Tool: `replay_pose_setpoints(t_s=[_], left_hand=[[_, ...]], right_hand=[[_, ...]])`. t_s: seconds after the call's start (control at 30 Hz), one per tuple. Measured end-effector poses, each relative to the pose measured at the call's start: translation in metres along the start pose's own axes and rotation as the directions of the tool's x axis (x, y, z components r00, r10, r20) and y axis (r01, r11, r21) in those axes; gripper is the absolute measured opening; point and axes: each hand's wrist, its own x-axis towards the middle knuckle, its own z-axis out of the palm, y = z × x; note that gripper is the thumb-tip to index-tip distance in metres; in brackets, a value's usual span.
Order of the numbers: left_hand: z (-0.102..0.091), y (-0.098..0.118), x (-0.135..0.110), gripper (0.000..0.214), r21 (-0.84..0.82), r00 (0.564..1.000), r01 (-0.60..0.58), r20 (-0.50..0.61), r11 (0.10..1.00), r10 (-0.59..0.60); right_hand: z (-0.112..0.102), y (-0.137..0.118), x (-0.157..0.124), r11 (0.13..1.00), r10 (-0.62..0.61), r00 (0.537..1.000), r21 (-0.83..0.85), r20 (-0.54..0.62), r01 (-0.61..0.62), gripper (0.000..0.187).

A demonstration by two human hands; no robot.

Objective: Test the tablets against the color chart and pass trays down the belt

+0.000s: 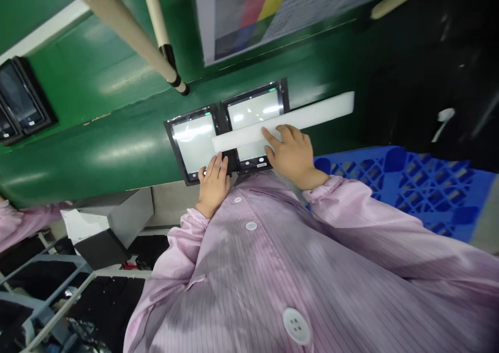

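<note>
Two black-framed devices with lit pale screens, a left one (pixel 194 147) and a right one (pixel 249 109), lie side by side at the near edge of the green bench. A long white foam strip (pixel 315 113) runs at a slant across the right screen and onto the left one's edge. My right hand (pixel 291 155) grips the strip near its middle, thumb and forefinger apart along its near side. With fingers stretched out, my left hand (pixel 213 184) lies at the left device's lower right corner. Its fingertips come close to the strip's left end; contact is unclear.
More dark-framed devices (pixel 23 101) lie on the green bench (pixel 117 153) at left. Cream rods (pixel 156 17) and a colourful printed panel (pixel 249 15) stand toward the back. A blue plastic pallet (pixel 429 186) sits below at right. Another person's pink sleeve (pixel 31 223) shows at left, near a grey box (pixel 130 215).
</note>
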Motion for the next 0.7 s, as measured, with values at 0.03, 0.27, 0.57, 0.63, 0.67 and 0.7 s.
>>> replay_pose_setpoints(t_s=[0.03, 0.27, 0.57, 0.63, 0.67, 0.7], left_hand=[[-0.005, 0.006, 0.01, 0.056, 0.005, 1.0, -0.014, -0.004, 1.0, 0.014], [-0.018, 0.026, 0.044, 0.059, 0.043, 0.999, -0.006, 0.037, 0.999, 0.005], [-0.027, 0.024, 0.051, 0.058, 0.055, 0.996, 0.021, 0.086, 0.998, -0.025], [-0.029, 0.025, 0.053, 0.058, 0.059, 0.996, 0.024, 0.079, 0.998, -0.029], [-0.029, 0.025, 0.053, 0.057, 0.061, 0.997, 0.029, 0.075, 0.998, -0.034], [-0.029, 0.025, 0.053, 0.057, 0.065, 0.997, 0.034, 0.073, 0.997, -0.038]], right_hand=[[-0.001, 0.0, 0.0, 1.0, 0.003, 1.0, 0.008, -0.002, -0.003, 0.052], [0.0, -0.002, -0.001, 0.995, 0.006, 0.998, 0.098, -0.065, 0.001, 0.049], [-0.028, 0.094, 0.006, 0.89, 0.3, 0.936, 0.407, -0.185, -0.205, 0.037], [-0.032, 0.115, 0.004, 0.892, 0.313, 0.931, 0.396, -0.189, -0.219, 0.036], [-0.031, 0.12, 0.003, 0.897, 0.3, 0.936, 0.389, -0.184, -0.211, 0.035], [-0.03, 0.122, 0.002, 0.905, 0.278, 0.944, 0.377, -0.178, -0.195, 0.034]])
